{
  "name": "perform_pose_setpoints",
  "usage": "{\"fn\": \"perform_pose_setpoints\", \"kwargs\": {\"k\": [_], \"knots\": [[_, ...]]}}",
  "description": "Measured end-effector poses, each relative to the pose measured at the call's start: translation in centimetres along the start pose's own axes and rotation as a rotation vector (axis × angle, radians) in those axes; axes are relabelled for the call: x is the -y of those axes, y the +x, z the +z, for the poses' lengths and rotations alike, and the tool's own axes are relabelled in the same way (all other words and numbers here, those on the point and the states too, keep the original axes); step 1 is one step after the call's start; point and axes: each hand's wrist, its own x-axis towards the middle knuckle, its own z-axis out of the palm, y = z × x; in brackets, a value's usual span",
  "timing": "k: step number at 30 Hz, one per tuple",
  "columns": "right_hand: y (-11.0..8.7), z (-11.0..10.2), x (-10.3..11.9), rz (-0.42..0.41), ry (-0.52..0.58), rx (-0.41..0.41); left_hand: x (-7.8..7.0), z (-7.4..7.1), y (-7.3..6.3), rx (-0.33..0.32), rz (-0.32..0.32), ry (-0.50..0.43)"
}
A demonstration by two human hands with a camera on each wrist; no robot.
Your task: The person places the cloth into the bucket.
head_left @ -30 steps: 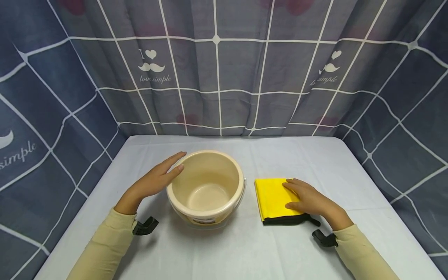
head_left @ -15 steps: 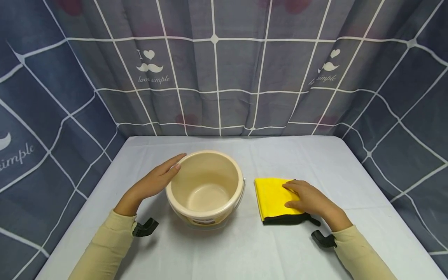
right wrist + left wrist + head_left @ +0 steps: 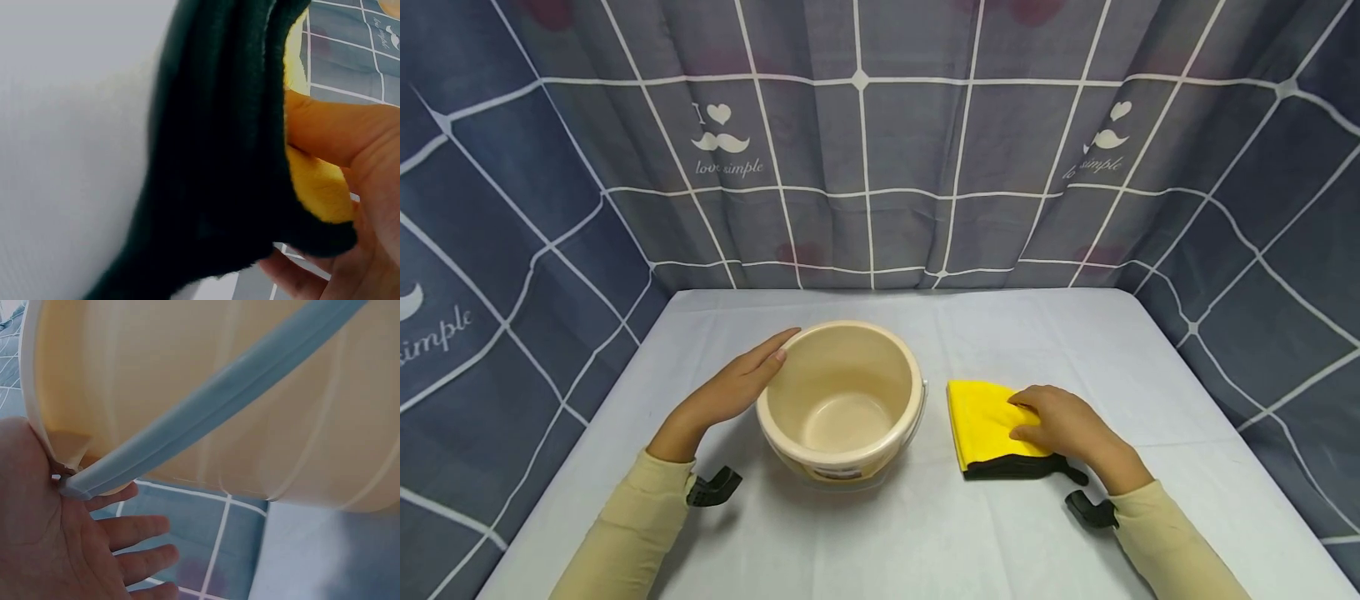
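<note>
A cream bucket point(image 3: 850, 392) stands upright, its open top facing up. My left hand point(image 3: 737, 383) rests against its left side, thumb touching the rim and the other fingers stretched along the outside. In the left wrist view those fingers point(image 3: 140, 531) are straight and spread, beside the bucket's grey-blue handle point(image 3: 219, 394). On the right lies a folded yellow cloth point(image 3: 988, 425) with a dark underside point(image 3: 212, 144). My right hand point(image 3: 1067, 425) pinches its right part with curled fingers and thumb. The right wrist view shows the thumb pressing the yellow face; some fingertips are hidden.
Both things sit on a table with a white cover point(image 3: 880, 550). A gridded dark curtain point(image 3: 917, 167) closes off the back and both sides. Black wrist mounts point(image 3: 713, 487) stick out from the sleeves.
The left thumb has come in to the bucket's rim. The right fingers have drawn together a little, and the yellow cloth puckers beside them. The bucket stands in the same place.
</note>
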Motion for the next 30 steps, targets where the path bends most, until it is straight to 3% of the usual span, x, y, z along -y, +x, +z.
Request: {"fn": "perform_pose_setpoints", "kwargs": {"k": [14, 21, 30], "knots": [[0.0, -0.3, -0.1, -0.030, 0.033, -0.030, -0.1, 0.4, 0.0, -0.007, -0.014, -0.091], [-0.1, -0.5, -0.1, -0.055, 0.084, -0.079, 0.1, 0.5, -0.1, -0.014, -0.015, -0.113], [-0.1, -1.0, 0.6, -0.115, 0.073, -0.169, 0.2, 0.6, -0.1, -0.024, 0.001, -0.125]]}}
